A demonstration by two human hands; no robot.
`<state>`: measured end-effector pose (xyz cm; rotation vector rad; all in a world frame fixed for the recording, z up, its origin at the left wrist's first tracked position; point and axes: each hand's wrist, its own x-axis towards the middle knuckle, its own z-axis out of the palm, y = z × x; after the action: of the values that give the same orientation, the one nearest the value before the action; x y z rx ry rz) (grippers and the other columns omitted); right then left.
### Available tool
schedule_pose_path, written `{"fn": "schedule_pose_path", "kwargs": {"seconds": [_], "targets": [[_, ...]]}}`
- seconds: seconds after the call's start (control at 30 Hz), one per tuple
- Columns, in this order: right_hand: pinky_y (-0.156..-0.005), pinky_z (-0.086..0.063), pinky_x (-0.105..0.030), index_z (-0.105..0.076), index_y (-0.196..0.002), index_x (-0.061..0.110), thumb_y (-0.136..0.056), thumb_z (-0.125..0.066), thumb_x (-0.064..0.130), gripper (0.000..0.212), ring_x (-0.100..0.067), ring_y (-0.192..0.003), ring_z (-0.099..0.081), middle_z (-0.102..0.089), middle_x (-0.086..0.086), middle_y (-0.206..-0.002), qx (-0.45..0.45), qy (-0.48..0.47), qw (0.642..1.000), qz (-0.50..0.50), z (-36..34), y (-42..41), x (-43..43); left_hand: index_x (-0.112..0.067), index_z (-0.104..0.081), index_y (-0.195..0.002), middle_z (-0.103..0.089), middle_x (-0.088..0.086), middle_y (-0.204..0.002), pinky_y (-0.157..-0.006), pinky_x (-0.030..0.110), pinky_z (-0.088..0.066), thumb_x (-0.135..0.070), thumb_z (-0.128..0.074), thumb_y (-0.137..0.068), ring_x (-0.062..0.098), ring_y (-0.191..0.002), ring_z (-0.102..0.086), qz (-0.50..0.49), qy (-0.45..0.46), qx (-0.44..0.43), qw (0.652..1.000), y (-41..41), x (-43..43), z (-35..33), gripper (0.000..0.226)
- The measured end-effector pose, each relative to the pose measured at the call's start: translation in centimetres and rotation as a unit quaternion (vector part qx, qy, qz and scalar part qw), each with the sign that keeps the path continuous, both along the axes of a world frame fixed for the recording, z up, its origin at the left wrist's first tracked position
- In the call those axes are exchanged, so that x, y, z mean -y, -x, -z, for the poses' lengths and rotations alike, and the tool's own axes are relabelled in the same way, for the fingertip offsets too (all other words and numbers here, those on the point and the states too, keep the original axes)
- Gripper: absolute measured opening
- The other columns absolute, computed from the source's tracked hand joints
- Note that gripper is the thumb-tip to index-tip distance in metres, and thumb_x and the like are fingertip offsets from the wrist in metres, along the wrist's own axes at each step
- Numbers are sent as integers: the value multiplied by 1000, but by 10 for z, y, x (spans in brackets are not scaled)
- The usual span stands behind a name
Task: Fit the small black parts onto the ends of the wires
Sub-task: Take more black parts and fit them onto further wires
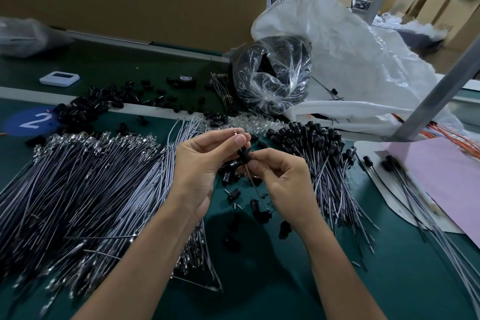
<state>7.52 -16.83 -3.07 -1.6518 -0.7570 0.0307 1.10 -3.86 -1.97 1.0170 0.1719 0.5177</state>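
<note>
The black part (242,154) sits between 2 hands — left hand (202,163) pinches a metal tip (235,133) above it, right hand (283,179) pinches the wire (255,187) below it.

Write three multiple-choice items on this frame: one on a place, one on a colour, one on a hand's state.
1. Relative to the right hand, the pile of fitted wires lies:
A. left of it; B. right of it; C. under it.
2. The sheet at the right edge of the table is:
A. pink; B. yellow; C. green.
3. The right hand:
A. lies flat; B. is an empty fist; C. pinches a wire below a small black part.
Key: 1 B, the black-capped ends fan out right of it; 2 A, it is pale pink; 3 C, thumb and forefinger meet on the wire.
</note>
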Motion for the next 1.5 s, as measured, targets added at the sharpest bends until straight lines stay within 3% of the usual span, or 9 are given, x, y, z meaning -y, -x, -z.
{"fn": "schedule_pose_path", "kwargs": {"seconds": [0.23,0.43,0.63,0.87,1.03,1.23,1.33,1.43,1.5], "targets": [[-75,-60,-37,-72,-85,27,-84,-74,8,19,-25,-78,-71,-75,-1,-81,-21,8,1000,-20,-3,4,1,-17,-80,-74,-77,6,-84,-79,31,-58,-27,-83,-54,15,-78,-72,-5,-9,20,1000,0,-2,2,23],[-71,-57,-29,-72,-82,26,-81,-76,5,22,-13,-72,-69,-75,5,-76,-45,-25,998,-19,-4,8,-4,-18,-78,-74,-77,7,-90,-78,25,-56,-24,-82,-57,18,-86,-72,-2,-28,43,999,1,1,3,19],[-76,-57,-26,-75,-90,16,-82,-75,5,14,-17,-80,-73,-76,-1,-82,-31,-47,998,-12,0,10,-6,-20,-73,-69,-76,8,-100,-86,28,-53,-19,-79,-67,18,-95,-71,12,-52,52,997,2,3,3,6],[-72,-56,-24,-75,-91,9,-83,-73,2,11,-15,-76,-73,-76,-1,-78,-13,-79,997,16,4,10,-6,-13,-68,-71,-75,11,-99,-83,27,-54,-6,-75,-76,20,-92,-70,-2,-76,67,995,2,5,3,11],[-74,-56,-21,-75,-92,15,-82,-74,3,16,-17,-81,-74,-77,-2,-83,-45,-114,992,-6,3,14,-7,-19,-66,-68,-74,13,-98,-85,37,-53,-8,-69,-79,25,-90,-69,18,-79,71,994,2,7,3,16],[-77,-57,-24,-76,-89,22,-85,-71,2,21,-19,-85,-74,-77,-4,-87,-90,-71,991,-65,2,11,-9,-24,-67,-67,-75,9,-99,-73,30,-55,-11,-68,-80,18,-80,-68,5,-49,84,995,1,3,7,18],[-74,-56,-22,-76,-89,15,-86,-68,-4,21,-16,-81,-74,-77,-3,-84,-81,-71,993,-57,4,10,-9,-24,-71,-78,-75,9,-105,-75,31,-55,-18,-74,-79,19,-86,-69,12,-57,74,996,0,3,8,7],[-72,-56,-21,-76,-91,2,-87,-67,-3,11,-17,-78,-73,-76,-8,-82,-64,-80,994,-45,4,7,-6,-19,-70,-105,-73,8,-112,-77,27,-56,-22,-84,-74,22,-96,-70,52,-73,45,995,-1,3,9,34],[-77,-58,-29,-76,-94,-2,-89,-65,-3,12,-24,-84,-74,-76,-11,-86,-49,-75,995,-30,4,4,-4,-15,-70,-111,-74,8,-109,-79,24,-56,-20,-83,-71,21,-99,-71,69,-103,20,992,-2,6,10,43]]}}
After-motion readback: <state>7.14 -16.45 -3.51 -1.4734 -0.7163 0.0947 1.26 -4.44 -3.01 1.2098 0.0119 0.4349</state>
